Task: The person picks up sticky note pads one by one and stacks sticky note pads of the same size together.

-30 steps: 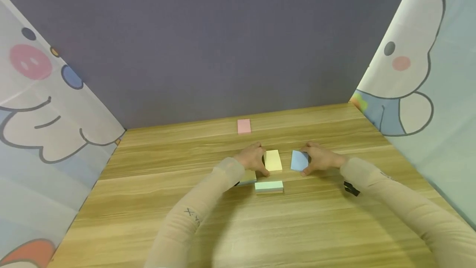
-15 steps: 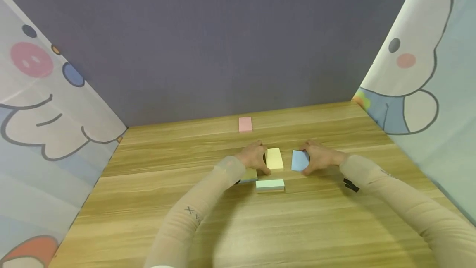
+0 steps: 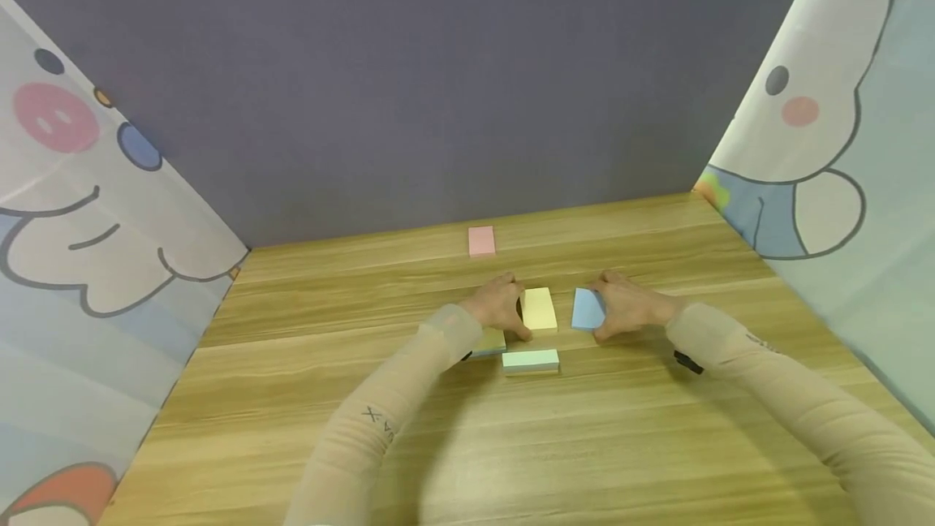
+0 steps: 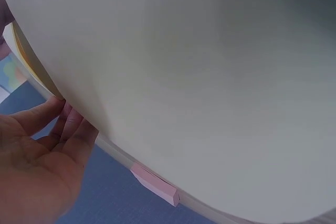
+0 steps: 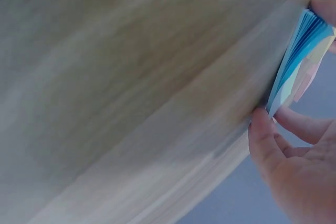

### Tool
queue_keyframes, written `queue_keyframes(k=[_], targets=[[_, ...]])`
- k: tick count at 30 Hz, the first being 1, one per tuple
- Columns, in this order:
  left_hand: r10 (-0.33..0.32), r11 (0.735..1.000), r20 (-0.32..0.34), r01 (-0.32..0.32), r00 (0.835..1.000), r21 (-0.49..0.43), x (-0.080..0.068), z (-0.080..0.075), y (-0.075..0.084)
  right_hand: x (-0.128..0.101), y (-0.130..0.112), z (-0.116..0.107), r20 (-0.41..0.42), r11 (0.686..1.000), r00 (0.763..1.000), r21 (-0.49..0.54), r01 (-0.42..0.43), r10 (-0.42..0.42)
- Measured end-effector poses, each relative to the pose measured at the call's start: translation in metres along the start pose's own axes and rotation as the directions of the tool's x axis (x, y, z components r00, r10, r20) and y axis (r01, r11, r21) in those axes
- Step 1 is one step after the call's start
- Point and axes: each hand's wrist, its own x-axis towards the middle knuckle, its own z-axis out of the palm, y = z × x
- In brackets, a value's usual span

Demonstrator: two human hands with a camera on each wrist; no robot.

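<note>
My left hand [image 3: 502, 307] holds a yellow sticky-note pad [image 3: 539, 308] by its left side, fingers at the far end and thumb at the near end. The left wrist view shows these fingers [image 4: 65, 116] against the pad's edge [image 4: 23, 59]. My right hand [image 3: 624, 307] pinches a blue pad [image 3: 588, 308] by its right side. In the right wrist view the blue pad [image 5: 299, 59] stands tilted up on one edge, with the thumb [image 5: 262, 140] below it and a fingertip [image 5: 325, 9] above it.
A green pad [image 3: 530, 360] lies just in front of the yellow one. Another pad [image 3: 489, 342] is half hidden under my left wrist. A pink pad [image 3: 481, 240] lies near the grey back wall, and shows as the pink pad [image 4: 155, 184] in the left wrist view. Cartoon-printed curtains flank the wooden table [image 3: 511, 445].
Both hands stay on their pads with hardly any movement. The head view has shifted slightly.
</note>
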Motion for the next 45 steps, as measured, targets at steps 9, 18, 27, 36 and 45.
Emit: queue_keyframes(k=[9,18,27,36,45], targets=[[0.001,1.000,-0.013,-0.001,1.000,-0.005,-0.001,-0.003,0.002,0.001,-0.002,-0.005,-0.018,1.000,1.000,-0.014,-0.020,0.020],[-0.006,1.000,-0.001,0.006,1.000,-0.001,-0.002,-0.002,0.002,0.003,-0.001,-0.008,-0.035,1.000,0.999,-0.003,-0.009,0.009],[-0.004,1.000,-0.008,0.004,1.000,0.002,0.000,-0.002,0.000,0.004,-0.004,-0.016,-0.066,1.000,0.998,-0.020,-0.001,0.000],[-0.009,1.000,0.001,0.009,1.000,-0.001,-0.002,-0.001,0.001,0.003,-0.008,-0.023,-0.079,0.999,0.997,-0.038,-0.008,0.005],[0.000,1.000,-0.010,0.000,1.000,-0.005,0.000,0.000,0.000,0.003,-0.012,-0.031,-0.097,0.999,0.995,-0.043,0.020,-0.024]])
